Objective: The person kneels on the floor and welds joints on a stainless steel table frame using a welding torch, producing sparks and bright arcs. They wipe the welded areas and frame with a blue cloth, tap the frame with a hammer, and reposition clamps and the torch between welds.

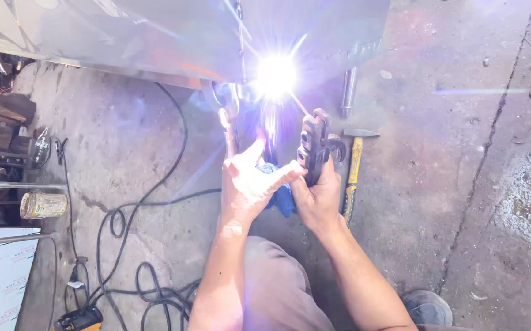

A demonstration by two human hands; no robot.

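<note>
Gripping the electrode holder (314,147) bare-handed, right hand (316,199) closed, left hand (247,184) spread near the arc (274,76), risks burns.

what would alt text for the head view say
A bright welding arc flares at the lower edge of a steel sheet while the right hand grips a dark electrode holder and the open left hand steadies it. A hammer and black cables lie on the concrete floor.
</note>
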